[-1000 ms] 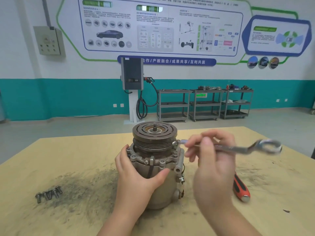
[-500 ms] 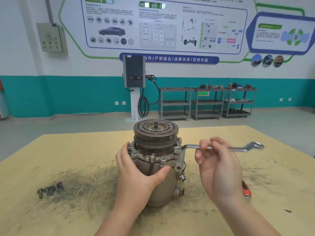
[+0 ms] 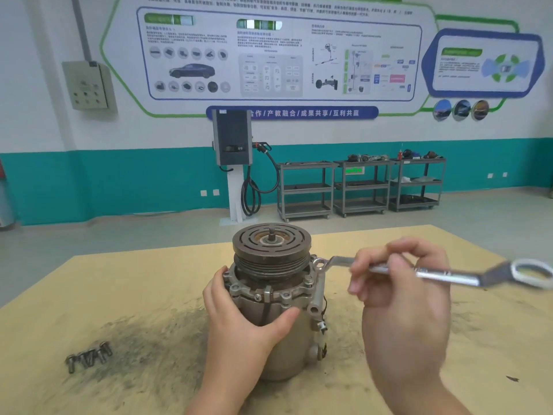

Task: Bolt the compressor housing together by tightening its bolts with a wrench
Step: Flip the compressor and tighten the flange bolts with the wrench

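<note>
- Metal compressor housing stands upright mid-table, pulley uppermost.
- Left hand wraps around its body, thumb across the front.
- Right hand grips the wrench shank with curled fingers; the ring end sits on a flange bolt (far end blurred).
- Loose bolts lie at the left.

this is a car workshop used for teaching. a big wall poster shows a car and its parts. a car charger stands by the teal wall, next to grey metal carts with tools on top (too small to name). the surface is smudged with black grime.
</note>
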Tool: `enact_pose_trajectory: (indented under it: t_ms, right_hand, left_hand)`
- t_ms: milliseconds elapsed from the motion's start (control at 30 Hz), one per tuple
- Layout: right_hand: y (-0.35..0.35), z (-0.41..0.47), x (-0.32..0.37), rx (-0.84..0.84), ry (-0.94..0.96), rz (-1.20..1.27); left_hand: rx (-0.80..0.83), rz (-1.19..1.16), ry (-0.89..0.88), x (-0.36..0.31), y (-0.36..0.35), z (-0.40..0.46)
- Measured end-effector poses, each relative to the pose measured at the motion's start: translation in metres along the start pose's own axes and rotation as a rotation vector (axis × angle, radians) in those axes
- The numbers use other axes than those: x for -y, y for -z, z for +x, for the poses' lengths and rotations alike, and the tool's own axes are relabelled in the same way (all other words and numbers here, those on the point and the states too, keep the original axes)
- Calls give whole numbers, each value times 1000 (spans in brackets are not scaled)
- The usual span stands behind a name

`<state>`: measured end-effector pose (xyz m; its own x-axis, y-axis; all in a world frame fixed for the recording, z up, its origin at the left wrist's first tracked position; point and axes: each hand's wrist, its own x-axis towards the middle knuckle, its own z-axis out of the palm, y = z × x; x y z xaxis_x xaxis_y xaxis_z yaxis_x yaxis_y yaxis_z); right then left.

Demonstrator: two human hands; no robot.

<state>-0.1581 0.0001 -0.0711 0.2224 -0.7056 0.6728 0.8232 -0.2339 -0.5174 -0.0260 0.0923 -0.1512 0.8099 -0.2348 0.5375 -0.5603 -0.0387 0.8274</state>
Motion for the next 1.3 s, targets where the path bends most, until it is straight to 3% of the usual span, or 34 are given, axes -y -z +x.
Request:
enact_pose_trajectory:
  t_ms: [100, 200, 567, 667, 767, 967, 1033, 1100, 1167, 1233, 1300]
  right_hand:
    - [9, 24, -10, -107, -387, 151]
    - [16, 36, -27, -162, -598, 208]
    - [22, 47, -48, -70, -733, 335]
    - [30, 34, -41, 10, -624, 300]
    - [34, 11, -32, 148, -382, 124]
    - [5, -32, -34, 550, 380, -663]
    - [-4, -20, -33, 611, 246, -789]
    - [-5, -11, -29, 492, 166, -590]
    - [1, -6, -18, 213, 130, -188]
    - [9, 7, -13, 40, -108, 37]
    - [11, 21, -18, -64, -367, 108]
  left_hand:
    - [1, 6, 2, -1, 0, 0]
    - [-4, 18, -7, -2, 0, 1]
    - [-6, 19, -23, -1, -1, 1]
    - [-6, 27, -21, 0, 0, 1]
    - [-8, 29, -26, 0, 0, 1]
    - [-6, 5, -23, 4, -2, 1]
    - [-15, 9, -26, 4, -2, 2]
    - [-16, 21, -25, 4, -1, 2]
    - [-13, 24, -31, 4, -1, 2]
    - [-8, 26, -17, 4, -1, 2]
    - [-9, 32, -11, 3, -1, 2]
